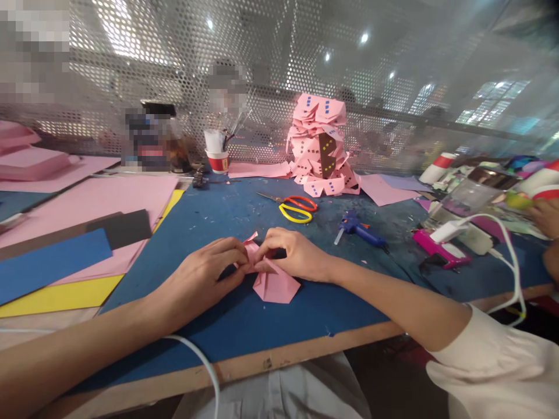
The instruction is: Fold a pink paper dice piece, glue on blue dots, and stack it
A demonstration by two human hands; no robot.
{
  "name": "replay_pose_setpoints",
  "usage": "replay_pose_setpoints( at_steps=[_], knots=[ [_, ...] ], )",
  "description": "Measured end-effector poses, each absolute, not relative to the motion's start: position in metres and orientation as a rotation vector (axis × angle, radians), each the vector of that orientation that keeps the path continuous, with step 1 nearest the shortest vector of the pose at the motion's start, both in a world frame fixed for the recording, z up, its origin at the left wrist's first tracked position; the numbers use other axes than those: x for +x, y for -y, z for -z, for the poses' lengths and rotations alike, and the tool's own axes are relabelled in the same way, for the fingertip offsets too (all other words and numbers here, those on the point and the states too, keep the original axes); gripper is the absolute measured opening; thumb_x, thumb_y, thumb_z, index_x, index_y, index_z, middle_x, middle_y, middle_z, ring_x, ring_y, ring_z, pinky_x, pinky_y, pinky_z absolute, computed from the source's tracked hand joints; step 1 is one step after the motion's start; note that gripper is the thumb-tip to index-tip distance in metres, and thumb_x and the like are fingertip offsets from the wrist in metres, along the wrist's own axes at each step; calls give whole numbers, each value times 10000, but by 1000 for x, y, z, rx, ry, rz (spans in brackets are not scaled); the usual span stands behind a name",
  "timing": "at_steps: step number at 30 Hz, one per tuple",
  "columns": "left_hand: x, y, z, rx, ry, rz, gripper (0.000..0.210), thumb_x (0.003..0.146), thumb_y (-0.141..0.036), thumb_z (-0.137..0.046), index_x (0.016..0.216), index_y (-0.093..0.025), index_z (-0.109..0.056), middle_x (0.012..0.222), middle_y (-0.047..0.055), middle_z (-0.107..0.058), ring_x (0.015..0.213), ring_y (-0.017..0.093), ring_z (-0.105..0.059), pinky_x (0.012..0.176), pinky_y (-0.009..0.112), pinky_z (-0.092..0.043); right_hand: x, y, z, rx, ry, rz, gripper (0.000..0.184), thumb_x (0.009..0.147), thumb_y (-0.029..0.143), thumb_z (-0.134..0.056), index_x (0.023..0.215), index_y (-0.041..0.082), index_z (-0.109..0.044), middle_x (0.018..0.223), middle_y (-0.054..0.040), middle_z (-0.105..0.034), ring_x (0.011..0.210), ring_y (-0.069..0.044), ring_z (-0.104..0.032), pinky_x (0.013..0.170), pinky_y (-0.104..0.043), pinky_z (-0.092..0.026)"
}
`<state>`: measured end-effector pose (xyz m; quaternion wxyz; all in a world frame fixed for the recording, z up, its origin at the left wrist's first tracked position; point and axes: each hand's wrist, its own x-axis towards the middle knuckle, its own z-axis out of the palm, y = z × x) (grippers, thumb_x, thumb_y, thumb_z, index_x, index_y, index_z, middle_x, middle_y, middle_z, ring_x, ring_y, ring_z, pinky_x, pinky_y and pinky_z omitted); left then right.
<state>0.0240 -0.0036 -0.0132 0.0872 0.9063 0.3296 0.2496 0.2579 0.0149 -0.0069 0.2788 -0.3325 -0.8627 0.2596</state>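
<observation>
A folded piece of pink paper [278, 286] lies on the blue tabletop in front of me, its lower part spread into creased panels. My left hand [213, 265] pinches its upper left part between thumb and fingers. From the other side my right hand [293, 251] grips the same paper, fingertips close to those of the left. Fingers hide the fold between them. Beyond my hands are scissors [297, 210] with one red and one yellow handle loop. A blue glue gun [360, 230] rests to their right.
Pink sheets [126, 201], a blue sheet [61, 262] and yellow paper lie left. At the back stand a pile of folded pink paper pieces [312, 139] and a paper cup [217, 162]. A pink power strip [441, 250] with white cable sits right, near another person's hand [545, 218].
</observation>
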Motion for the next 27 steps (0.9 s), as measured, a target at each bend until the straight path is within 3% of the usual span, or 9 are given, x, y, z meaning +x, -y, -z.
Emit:
replay_pose_setpoints(
  at_steps=[27],
  knots=[
    [29,5,5,2594,-981,-659,209,976,-319,-495,883,-206,-644,1000,36,-670,943,191,-625,874,328,-472,255,-16,11,-912,2332,-765,61,826,184,-772,867,179,-727,861,-2,-632,796,-122,-593,758,-242,-454]
  ],
)
